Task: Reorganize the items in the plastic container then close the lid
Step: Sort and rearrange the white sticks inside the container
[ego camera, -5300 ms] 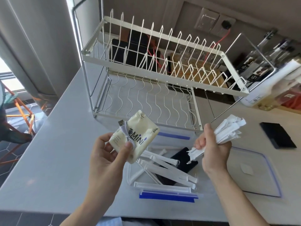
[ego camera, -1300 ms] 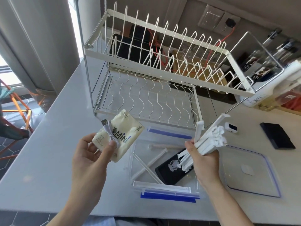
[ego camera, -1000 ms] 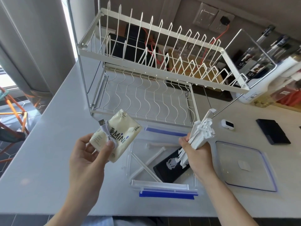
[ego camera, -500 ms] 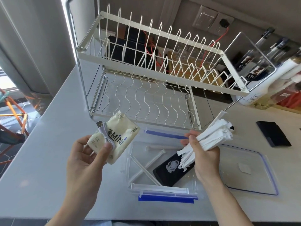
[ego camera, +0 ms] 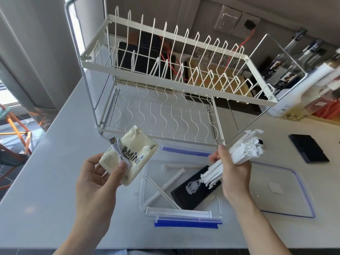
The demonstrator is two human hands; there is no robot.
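— Hands first: what are they doing?

— Both are full and raised above the plastic container point(ego camera: 181, 212). The left hand point(ego camera: 97, 179) grips a cream tissue pack point(ego camera: 128, 155), thumb pressing a coiled white USB cable point(ego camera: 119, 153) against its face. The right hand point(ego camera: 232, 170) is curled round a bundle of white wrapped straws point(ego camera: 239, 153), their ends fanning out above and below the fist.

— And the container itself?

— Open on the table point(ego camera: 46, 181), directly below and between the hands, its blue latches showing at the near and far edges. Inside lie a few loose straws point(ego camera: 165, 186), crossed at angles, and a black flat case point(ego camera: 195, 190) with a pale print on it, lying slantwise.

— The lid?

— The clear lid point(ego camera: 285, 190) lies flat on the table just to the right of the container, not on it.

— So which step is this?

— Sorting, I'd judge: contents are lifted out and gathered, nothing yet laid back neatly. Closing is some way off.

— What does the next move call for?

— Probably collecting the loose straws into the bundle, or laying the bundle down along one wall, parallel, leaving room for the case and tissue pack. The cable may slip if the thumb eases.

— Anything around it?

— A white wire dish rack point(ego camera: 174, 80) stands behind, and a dark flat object point(ego camera: 308, 150) lies farther right.
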